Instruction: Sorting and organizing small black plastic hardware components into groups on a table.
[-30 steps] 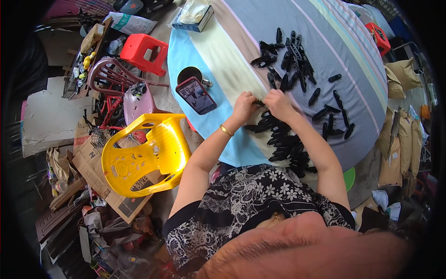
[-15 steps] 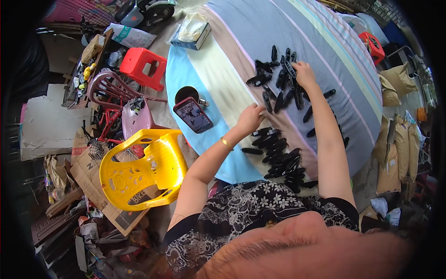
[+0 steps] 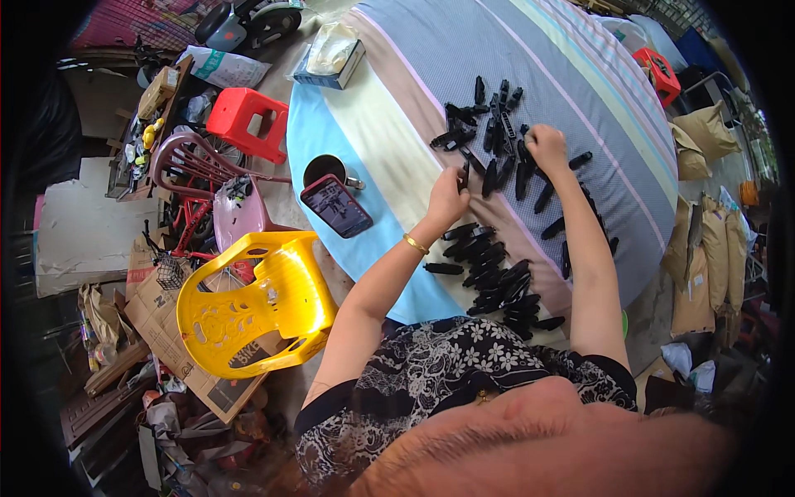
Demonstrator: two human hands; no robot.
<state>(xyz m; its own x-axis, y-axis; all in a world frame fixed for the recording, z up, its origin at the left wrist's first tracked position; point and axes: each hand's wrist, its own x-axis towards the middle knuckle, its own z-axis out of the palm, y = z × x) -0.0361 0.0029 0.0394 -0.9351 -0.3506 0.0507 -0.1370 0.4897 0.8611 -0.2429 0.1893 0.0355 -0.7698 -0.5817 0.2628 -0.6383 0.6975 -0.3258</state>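
Narrow black plastic pieces, too small to name more exactly, lie in a loose heap (image 3: pixel 498 124) on the far part of the striped cloth. A second, denser group of black pieces (image 3: pixel 497 277) lies nearer my body, roughly in rows. My left hand (image 3: pixel 449 199) is closed, its fingertips pinching one black piece (image 3: pixel 464 172) at the heap's left edge. At the heap's right side, my right hand (image 3: pixel 547 149) has its fingers curled together. A small black end (image 3: pixel 524 129) shows at its fingertips; the rest of that piece is hidden by the hand.
A phone (image 3: pixel 336 205) leans against a metal mug (image 3: pixel 324 168) on the round cloth-covered table (image 3: pixel 373 124). A box with a plastic bag (image 3: pixel 330 62) stands at the far left. Beside the table are a yellow chair (image 3: pixel 310 286), a pink chair (image 3: pixel 236 207) and a red stool (image 3: pixel 247 124).
My left hand has moved forward to the piece at the heap's edge and closed on it. My right hand's fingers have curled in beside the heap. The whole view has shifted slightly.
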